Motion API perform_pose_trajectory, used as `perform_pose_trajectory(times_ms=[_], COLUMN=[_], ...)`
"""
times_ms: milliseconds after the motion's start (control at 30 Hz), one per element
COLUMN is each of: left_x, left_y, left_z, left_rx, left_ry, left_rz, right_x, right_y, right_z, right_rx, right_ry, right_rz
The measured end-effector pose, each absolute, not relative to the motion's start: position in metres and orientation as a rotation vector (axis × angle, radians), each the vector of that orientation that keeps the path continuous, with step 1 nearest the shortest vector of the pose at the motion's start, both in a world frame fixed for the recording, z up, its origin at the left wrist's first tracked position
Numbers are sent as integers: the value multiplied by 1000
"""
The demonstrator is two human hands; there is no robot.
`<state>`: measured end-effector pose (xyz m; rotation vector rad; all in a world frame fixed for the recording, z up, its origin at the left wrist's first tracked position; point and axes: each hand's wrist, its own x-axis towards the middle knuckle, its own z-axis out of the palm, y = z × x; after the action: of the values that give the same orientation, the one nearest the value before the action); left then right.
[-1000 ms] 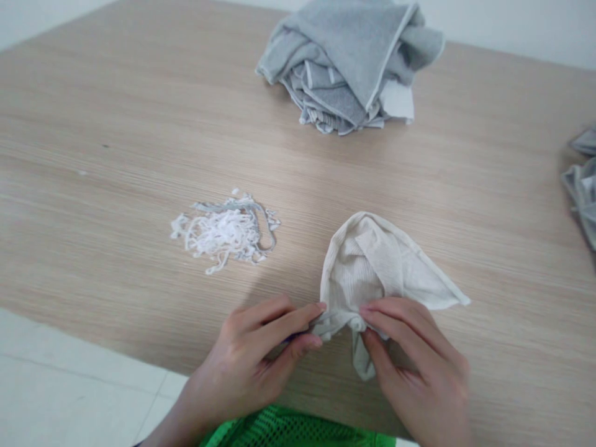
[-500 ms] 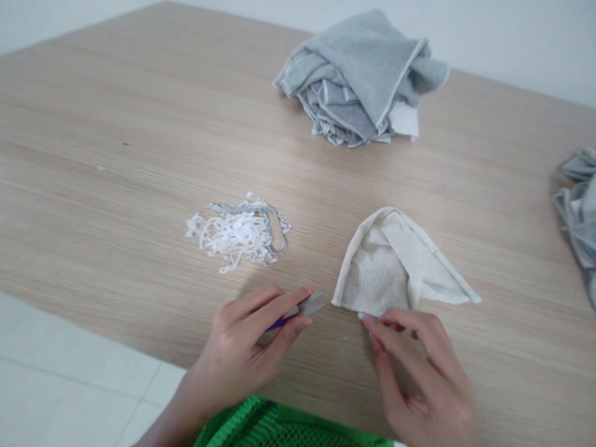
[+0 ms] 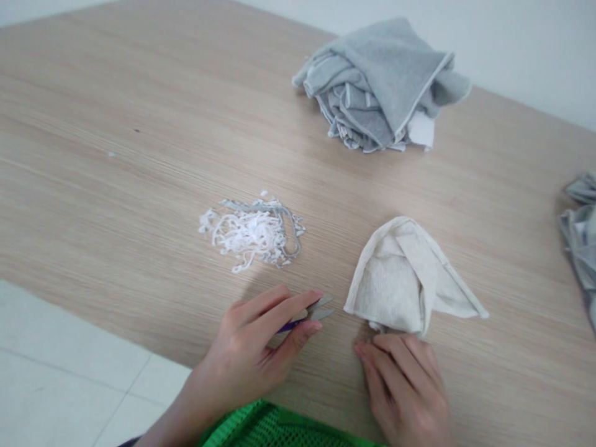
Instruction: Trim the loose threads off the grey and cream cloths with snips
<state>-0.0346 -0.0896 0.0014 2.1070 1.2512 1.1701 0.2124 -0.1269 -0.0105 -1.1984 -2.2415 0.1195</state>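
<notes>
In my left hand [image 3: 270, 341] is a small pair of thread snips [image 3: 321, 308] with a purple handle, its two short blades apart and pointing right. A cream cloth piece [image 3: 388, 288] lies folded on the table, its left corner just beyond the blade tips. My right hand [image 3: 405, 385] is closed just below the cloth's near edge, fingertips pinched together. Whatever they pinch, if anything, is hidden. A small white tuft [image 3: 376, 326] sticks out from under that edge, close to my right fingers.
Left of the cloth is a loose heap of white and grey thread scraps [image 3: 254, 234]. A pile of grey cloths [image 3: 382, 81] stands at the back, and more grey cloth [image 3: 580, 226] lies at the right edge. The wooden table's [image 3: 116, 205] near edge runs along the lower left.
My right hand has drawn back toward me, off the cloth's near edge, and its fingers are closer together. The left hand still holds the snips. The whole view has shifted slightly.
</notes>
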Motion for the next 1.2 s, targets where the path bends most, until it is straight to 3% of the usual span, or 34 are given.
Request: perform_pose_trajectory(times_ms=[133,300,467,600,900,1200], left_x=[-39,-45,-47,-47,-47,-48], left_y=[-89,-91,-92,-96,-99,-99], left_z=[3,8,5,-1,1,-5], left_rx=[2087,2019,2061,2179,2249,2267], left_ry=[1298,1384,1280,1203,1209,1218], left_rz=[1231,1361,1163,889,868,850], right_x=[212,207,167,124,97,124], right_y=[-129,-103,-36,15,48,39], right_z=[-3,47,85,78,41,71], right_rx=[-1188,-1251,-947,-774,-654,-745], right_ry=[-2240,-2166,-2299,-2425,-2460,-2489], right_rz=[-46,-31,47,196,673,231])
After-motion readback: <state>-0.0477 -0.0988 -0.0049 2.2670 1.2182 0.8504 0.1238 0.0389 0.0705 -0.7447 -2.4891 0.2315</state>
